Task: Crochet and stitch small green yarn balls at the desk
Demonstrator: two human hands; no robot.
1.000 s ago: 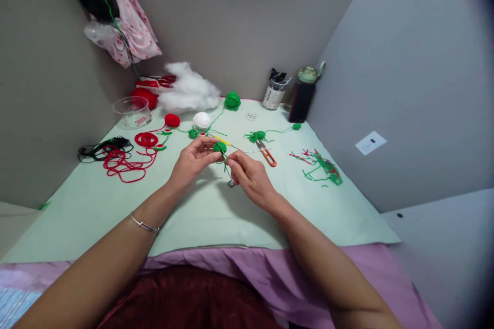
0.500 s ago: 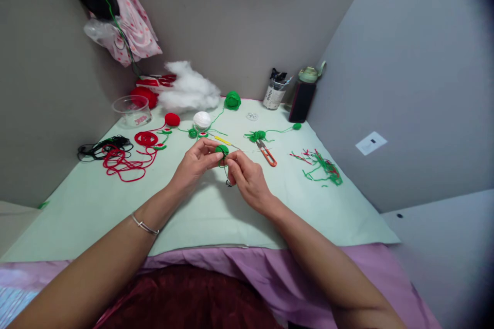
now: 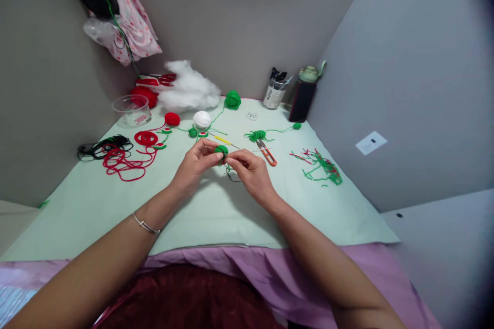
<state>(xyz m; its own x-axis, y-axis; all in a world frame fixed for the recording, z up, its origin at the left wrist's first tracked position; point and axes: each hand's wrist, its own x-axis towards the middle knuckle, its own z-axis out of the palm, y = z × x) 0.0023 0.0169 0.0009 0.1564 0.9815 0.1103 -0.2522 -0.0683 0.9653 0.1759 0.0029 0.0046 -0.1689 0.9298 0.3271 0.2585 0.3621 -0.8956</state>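
Observation:
My left hand (image 3: 196, 164) is closed, pinching a small round green crochet piece (image 3: 221, 149) between thumb and fingers above the table. At the right edge of that piece the fingertips of my right hand (image 3: 250, 169) are pressed together; what lies between them is too small to make out. Thin black yarn (image 3: 231, 176) dangles in a loose loop below the fingers, along with a bit of green strand. Just beyond my hands rests a yellow-handled crochet hook (image 3: 223, 140). Orange thread snips (image 3: 267, 155) lie past my right hand, touching a green yarn bundle (image 3: 258, 136).
Red yarn (image 3: 127, 164), black yarn (image 3: 106, 147) and a clear tub (image 3: 132, 111) occupy the left. Behind are white stuffing (image 3: 189, 90), a white yarn ball (image 3: 201, 120) and a green yarn ball (image 3: 232, 100). Yarn scraps (image 3: 324, 168) lie right; a bottle (image 3: 304, 95) stands at back right.
My right hand has shifted slightly and its fingers are less curled. The black yarn below it now hangs in a wider loop toward the right. My left hand stays nearly still.

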